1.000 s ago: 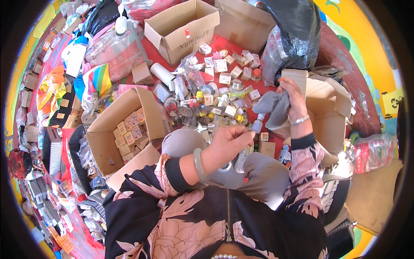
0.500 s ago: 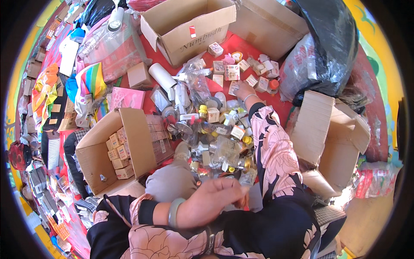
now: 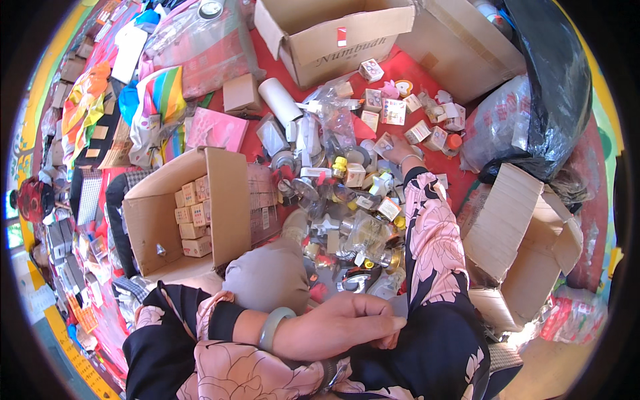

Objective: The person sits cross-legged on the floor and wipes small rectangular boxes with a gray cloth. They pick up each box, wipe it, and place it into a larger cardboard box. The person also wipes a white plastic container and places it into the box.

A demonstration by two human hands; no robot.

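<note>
My right hand (image 3: 399, 151) reaches out over the red ground cloth. Its fingers are closed on a small white printed box (image 3: 384, 144) at the edge of the pile. Near my lap my left hand (image 3: 343, 325) is closed with the fingers curled in, and a pale bangle (image 3: 273, 328) circles its wrist. Whatever it may hold is hidden. Between my arms lies a heap of loose small items, among them a yellow-capped bottle (image 3: 339, 167) and another small box (image 3: 389, 209). Several like boxes, such as an upright one (image 3: 394, 112), lie beyond my right hand.
An open carton (image 3: 230, 200) with several small boxes stands at left. Another open carton (image 3: 333, 57) is at the back, and a third with raised flaps (image 3: 503, 220) stands at right. A black plastic bag (image 3: 553, 87) and a pink flat box (image 3: 217, 130) lie around the heap.
The view has shifted, so most things sit farther right. My right hand stays at the small box, which now shows more plainly. My left hand remains closed near my lap.
</note>
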